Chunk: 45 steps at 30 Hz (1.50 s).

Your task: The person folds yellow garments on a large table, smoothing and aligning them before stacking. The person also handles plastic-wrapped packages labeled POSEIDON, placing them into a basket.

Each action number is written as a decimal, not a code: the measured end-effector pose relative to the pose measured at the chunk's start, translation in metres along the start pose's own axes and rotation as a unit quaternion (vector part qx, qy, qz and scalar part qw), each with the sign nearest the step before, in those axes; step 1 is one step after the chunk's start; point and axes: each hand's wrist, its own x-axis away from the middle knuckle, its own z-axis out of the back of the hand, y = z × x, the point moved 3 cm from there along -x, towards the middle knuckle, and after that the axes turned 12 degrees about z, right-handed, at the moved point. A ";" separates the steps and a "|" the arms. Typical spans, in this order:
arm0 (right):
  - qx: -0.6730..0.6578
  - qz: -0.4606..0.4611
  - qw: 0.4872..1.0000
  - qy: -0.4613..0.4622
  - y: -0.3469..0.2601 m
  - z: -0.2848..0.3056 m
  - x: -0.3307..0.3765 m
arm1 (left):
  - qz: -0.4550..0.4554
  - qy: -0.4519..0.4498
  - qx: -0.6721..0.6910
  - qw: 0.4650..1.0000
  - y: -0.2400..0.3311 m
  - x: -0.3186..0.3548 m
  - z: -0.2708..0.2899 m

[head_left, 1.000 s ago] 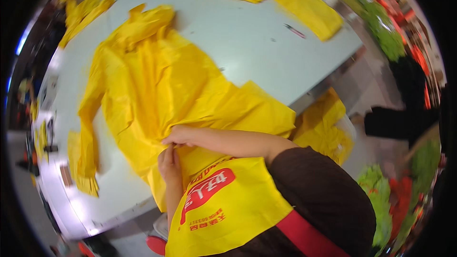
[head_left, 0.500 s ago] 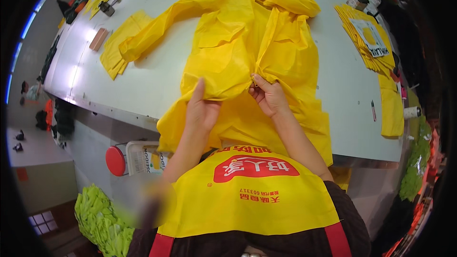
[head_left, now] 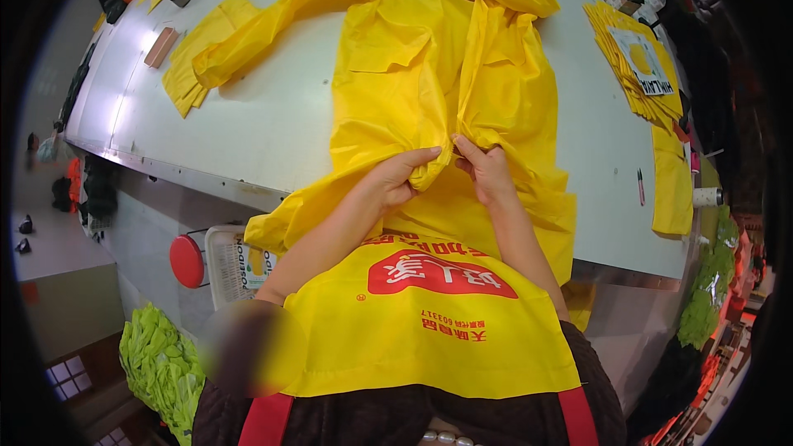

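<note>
At the worktop's [head_left: 273,124] near edge: left hand [head_left: 402,177], flat before, now bunching raincoat [head_left: 446,74] hem; right hand [head_left: 489,172] pinching same fold.

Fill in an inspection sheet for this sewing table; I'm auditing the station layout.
Surface: pale grey table, largely covered.
Job's things: yellow garment spread out, its hem hanging over the near edge.
Clutter: folded yellow pieces at left, yellow stack at right, wooden block, pen.
Grippers: left hand and right hand both pinch the garment's middle fold, fingers closed.
Cables: nothing seen.
Surroundings: red stool, white crate, green fabric pile on the floor.
</note>
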 end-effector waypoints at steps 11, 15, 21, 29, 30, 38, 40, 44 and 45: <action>-0.043 -0.063 0.997 -0.004 0.008 0.026 0.029 | -0.013 -0.012 -0.036 0.999 -0.006 -0.007 0.009; -0.062 -0.017 0.997 0.030 0.016 0.022 0.037 | -0.045 0.001 0.000 0.999 -0.011 -0.008 -0.002; -0.068 -0.004 0.997 0.037 0.022 0.020 0.038 | -0.038 -0.023 0.017 0.999 -0.013 -0.017 0.001; -0.093 -0.009 0.994 0.059 0.025 0.017 0.039 | -0.065 -0.036 0.064 0.995 -0.017 -0.021 0.002; -0.095 -0.006 0.994 0.059 0.025 0.017 0.039 | -0.066 -0.039 0.067 0.995 -0.017 -0.020 0.001; -0.107 -0.004 0.993 0.056 0.028 0.017 0.037 | -0.069 -0.051 0.054 0.995 -0.016 -0.019 -0.001; -0.107 -0.007 0.992 0.062 0.028 0.018 0.037 | -0.072 -0.046 0.042 0.995 -0.017 -0.019 -0.001; -0.092 -0.001 0.994 0.063 0.028 0.017 0.035 | -0.086 -0.036 0.029 0.995 -0.017 -0.017 -0.005; -0.087 0.004 0.994 0.066 0.029 0.017 0.035 | -0.079 -0.030 0.001 0.996 -0.019 -0.019 -0.003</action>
